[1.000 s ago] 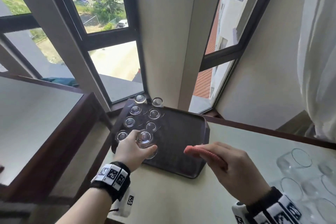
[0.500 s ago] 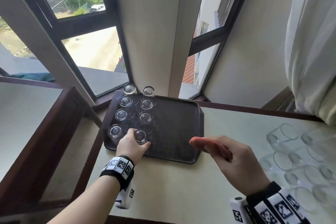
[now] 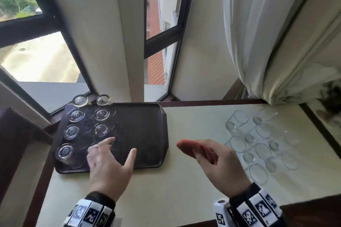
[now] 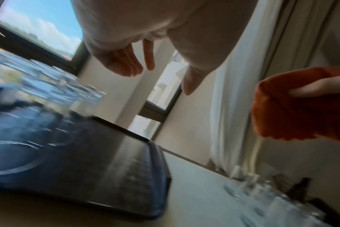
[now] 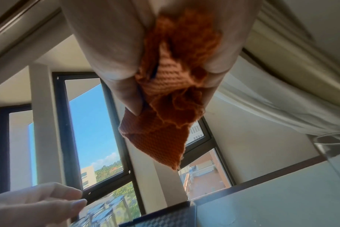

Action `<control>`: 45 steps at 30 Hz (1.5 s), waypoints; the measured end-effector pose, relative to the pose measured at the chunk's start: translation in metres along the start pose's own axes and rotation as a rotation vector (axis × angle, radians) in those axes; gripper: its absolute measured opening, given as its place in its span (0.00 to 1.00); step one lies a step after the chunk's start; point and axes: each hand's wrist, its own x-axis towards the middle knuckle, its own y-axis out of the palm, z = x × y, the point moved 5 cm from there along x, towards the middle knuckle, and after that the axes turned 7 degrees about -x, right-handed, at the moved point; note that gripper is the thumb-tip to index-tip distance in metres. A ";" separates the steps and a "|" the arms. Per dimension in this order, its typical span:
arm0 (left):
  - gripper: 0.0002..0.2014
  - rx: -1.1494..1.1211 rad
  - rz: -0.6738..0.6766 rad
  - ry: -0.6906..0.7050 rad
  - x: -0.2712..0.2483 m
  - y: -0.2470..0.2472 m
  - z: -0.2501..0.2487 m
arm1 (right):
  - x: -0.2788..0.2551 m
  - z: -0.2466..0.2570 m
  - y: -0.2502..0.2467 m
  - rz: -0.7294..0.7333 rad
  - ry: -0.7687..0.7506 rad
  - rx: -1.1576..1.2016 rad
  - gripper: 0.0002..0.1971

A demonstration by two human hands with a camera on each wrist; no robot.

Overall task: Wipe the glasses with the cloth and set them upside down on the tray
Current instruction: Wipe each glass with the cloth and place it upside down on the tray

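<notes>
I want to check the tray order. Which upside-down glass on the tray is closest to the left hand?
The glass partly hidden behind the left hand, in the right column's near end; the other glasses stand farther away.

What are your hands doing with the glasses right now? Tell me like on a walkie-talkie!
Left hand open over tray, empty. Right hand holds cloth. Unwiped glasses wait at right. Nothing blocking.

Tray (image 3: 140, 134) left on table (image 3: 175, 180), upturned glasses (image 3: 76, 115) in its left half, more glasses (image 3: 262, 143) right
</notes>
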 end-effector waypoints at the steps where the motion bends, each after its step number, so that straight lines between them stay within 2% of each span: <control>1: 0.34 -0.042 0.057 0.077 -0.007 0.016 -0.015 | -0.002 -0.005 -0.009 -0.020 0.020 0.017 0.15; 4: 0.27 -0.088 0.290 0.230 -0.025 0.075 -0.057 | -0.008 -0.023 -0.044 -0.127 0.066 -0.010 0.12; 7: 0.26 -0.027 0.541 0.328 -0.044 0.143 -0.092 | -0.012 -0.052 -0.087 -0.233 0.141 -0.047 0.08; 9: 0.28 0.031 0.654 0.361 -0.055 0.189 -0.115 | -0.015 -0.073 -0.117 -0.292 0.187 -0.050 0.06; 12: 0.37 0.140 0.776 0.379 -0.068 0.256 -0.143 | -0.021 -0.100 -0.161 -0.368 0.209 -0.085 0.07; 15: 0.47 0.233 0.852 0.415 -0.079 0.313 -0.166 | -0.026 -0.127 -0.193 -0.387 0.233 -0.089 0.08; 17: 0.49 0.261 0.876 0.424 -0.082 0.342 -0.176 | -0.028 -0.146 -0.206 -0.382 0.252 -0.100 0.07; 19: 0.48 0.290 0.892 0.427 -0.084 0.364 -0.181 | -0.028 -0.161 -0.214 -0.379 0.262 -0.107 0.07; 23: 0.38 0.253 0.848 0.377 -0.082 0.384 -0.181 | -0.025 -0.179 -0.219 -0.357 0.276 -0.079 0.08; 27: 0.36 -0.045 0.707 0.141 -0.074 0.364 -0.172 | -0.017 -0.186 -0.218 -0.332 0.261 -0.063 0.06; 31: 0.35 -0.608 0.591 -0.176 -0.056 0.310 -0.183 | 0.000 -0.182 -0.210 -0.302 0.258 -0.014 0.05; 33: 0.36 -0.887 0.560 -0.237 -0.046 0.273 -0.203 | 0.012 -0.173 -0.204 -0.285 0.248 0.014 0.05; 36: 0.36 -1.226 0.537 -0.242 -0.032 0.219 -0.241 | 0.037 -0.147 -0.193 -0.259 0.215 0.057 0.05; 38: 0.44 -1.305 0.547 -0.208 -0.025 0.183 -0.271 | 0.056 -0.119 -0.190 -0.260 0.180 0.112 0.05; 42: 0.53 -1.260 0.581 -0.105 -0.027 0.122 -0.323 | 0.090 -0.043 -0.195 -0.352 0.046 0.304 0.07; 44: 0.51 -1.199 0.589 -0.032 -0.032 0.097 -0.341 | 0.100 -0.004 -0.199 -0.431 -0.019 0.379 0.10; 45: 0.47 -1.186 0.582 -0.016 -0.033 0.086 -0.347 | 0.103 0.016 -0.199 -0.442 -0.065 0.424 0.12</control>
